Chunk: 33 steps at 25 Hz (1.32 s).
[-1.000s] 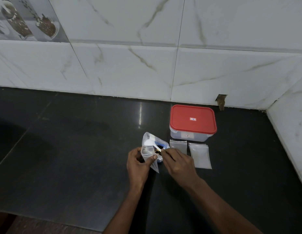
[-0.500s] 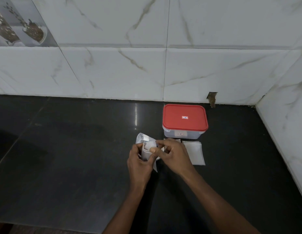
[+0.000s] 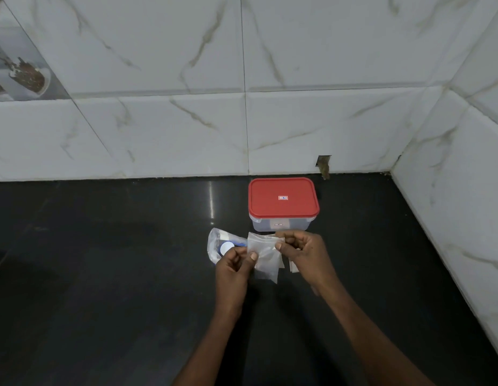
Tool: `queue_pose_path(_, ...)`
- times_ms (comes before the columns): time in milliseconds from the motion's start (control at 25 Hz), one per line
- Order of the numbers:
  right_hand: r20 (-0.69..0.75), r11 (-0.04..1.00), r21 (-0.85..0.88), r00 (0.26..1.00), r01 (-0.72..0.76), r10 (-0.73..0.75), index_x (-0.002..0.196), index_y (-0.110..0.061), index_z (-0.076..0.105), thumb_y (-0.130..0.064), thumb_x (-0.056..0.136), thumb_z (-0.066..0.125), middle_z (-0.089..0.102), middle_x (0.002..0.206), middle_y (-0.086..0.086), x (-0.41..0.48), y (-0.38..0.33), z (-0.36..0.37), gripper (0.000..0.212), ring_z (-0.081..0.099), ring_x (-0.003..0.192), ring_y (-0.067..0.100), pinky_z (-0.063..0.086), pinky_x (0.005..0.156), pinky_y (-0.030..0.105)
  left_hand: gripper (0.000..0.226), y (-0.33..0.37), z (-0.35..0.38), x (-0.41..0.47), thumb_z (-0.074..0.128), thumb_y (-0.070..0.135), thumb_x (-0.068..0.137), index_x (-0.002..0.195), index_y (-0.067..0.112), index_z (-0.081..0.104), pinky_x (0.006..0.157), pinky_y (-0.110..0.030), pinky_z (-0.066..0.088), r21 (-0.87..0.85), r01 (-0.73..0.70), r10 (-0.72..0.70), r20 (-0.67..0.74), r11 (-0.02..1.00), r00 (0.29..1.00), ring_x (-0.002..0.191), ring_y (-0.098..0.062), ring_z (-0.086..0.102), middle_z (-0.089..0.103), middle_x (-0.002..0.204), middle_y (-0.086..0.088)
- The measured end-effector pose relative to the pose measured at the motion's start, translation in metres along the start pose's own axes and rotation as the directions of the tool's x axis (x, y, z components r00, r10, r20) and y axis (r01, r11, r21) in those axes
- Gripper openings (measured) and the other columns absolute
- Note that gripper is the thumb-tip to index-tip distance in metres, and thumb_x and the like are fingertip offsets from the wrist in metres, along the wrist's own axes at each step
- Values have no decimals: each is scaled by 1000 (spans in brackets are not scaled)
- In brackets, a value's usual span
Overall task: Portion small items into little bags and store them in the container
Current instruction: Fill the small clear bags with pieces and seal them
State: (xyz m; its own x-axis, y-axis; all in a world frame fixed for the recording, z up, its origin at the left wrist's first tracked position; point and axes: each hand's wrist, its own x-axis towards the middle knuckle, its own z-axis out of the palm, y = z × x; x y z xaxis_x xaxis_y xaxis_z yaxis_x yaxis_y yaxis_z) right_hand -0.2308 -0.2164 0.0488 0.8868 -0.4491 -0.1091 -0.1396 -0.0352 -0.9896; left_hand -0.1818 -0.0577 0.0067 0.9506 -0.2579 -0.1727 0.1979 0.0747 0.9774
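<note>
Left hand (image 3: 233, 264) and right hand (image 3: 307, 250) each pinch small clear plastic bag (image 3: 264, 260), mouth toward black counter (image 3: 103, 274) back edge; larger clear bag of items (image 3: 216, 245) just beside left hand, nearer it

A glossy black countertop (image 3: 103, 274) meets white marble-veined wall tiles (image 3: 298, 121) in a corner, reflecting light.

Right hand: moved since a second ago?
Yes. Against the container, the right hand moved right, from its left end to its right half, pinching a small bag.
</note>
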Motion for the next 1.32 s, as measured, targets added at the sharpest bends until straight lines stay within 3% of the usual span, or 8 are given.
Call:
queue_pose_path(120,33,974,194,993,-117,113,98,-1,73,0,84,69,76,91,10,-4,1,8,15,72,78,15,54,64,23,9,3,5,1,76,5,85,87,-1,68,89,-56,54,-42,78,-77,12,996,997,88,-36,70,74,93,-26)
queue_pose_path(320,-39,919,348,976,-186,213,96,5,72,1,85,66,75,91,20,-7,6,13,13,71,79,27,58,74,41,36,8,8,0,89,19,69,94,1,69,88,-68,51,-147,204,-189,105,968,976,85,-38,63,66,93,-37)
queue_pose_path(520,15,930,310,979,-199,204,94,5,72,1,85,66,74,90,21,-10,11,13,12,71,80,29,58,70,37,8,19,4,1,76,7,85,88,1,72,63,-31,54,-110,205,-197,80,973,977,62,-17,58,65,65,-6)
queue_pose_path(640,52,918,305,967,-254,251,97,1,73,-4,81,72,74,95,20,-7,17,17,17,71,92,34,58,83,48,8,23,4,0,74,8,87,84,1,72,70,-38,55,-48,232,-227,87,972,970,66,-20,60,67,70,-11)
queue_pose_path(840,66,916,278,957,-289,282,90,1,73,-5,78,74,74,85,17,-7,19,20,14,70,83,31,57,72,42,5,25,1,3,71,5,88,84,2,71,78,-42,59,-43,353,-344,141,935,928,67,-17,62,64,75,-12)
queue_pose_path(960,83,916,210,940,-341,330,88,0,74,-18,67,80,73,89,17,-7,17,20,28,68,89,33,59,75,47,8,24,0,5,68,3,89,82,2,72,86,-46,58,-17,378,-372,146,926,917,69,-18,62,62,74,-12)
queue_pose_path(1120,79,911,132,920,-391,383,95,-5,73,-33,53,84,72,99,15,-10,15,19,51,67,96,33,60,70,55,9,27,0,5,67,1,89,81,2,72,78,-37,59,16,387,-384,176,922,907,68,-17,63,62,75,-13)
queue_pose_path(1320,59,944,77,947,-321,317,90,-5,75,-25,69,80,74,91,12,-10,12,18,29,67,95,27,57,77,41,32,24,6,7,66,0,85,57,15,70,63,-34,48,61,375,-380,124,925,917,59,-19,51,54,57,-6)
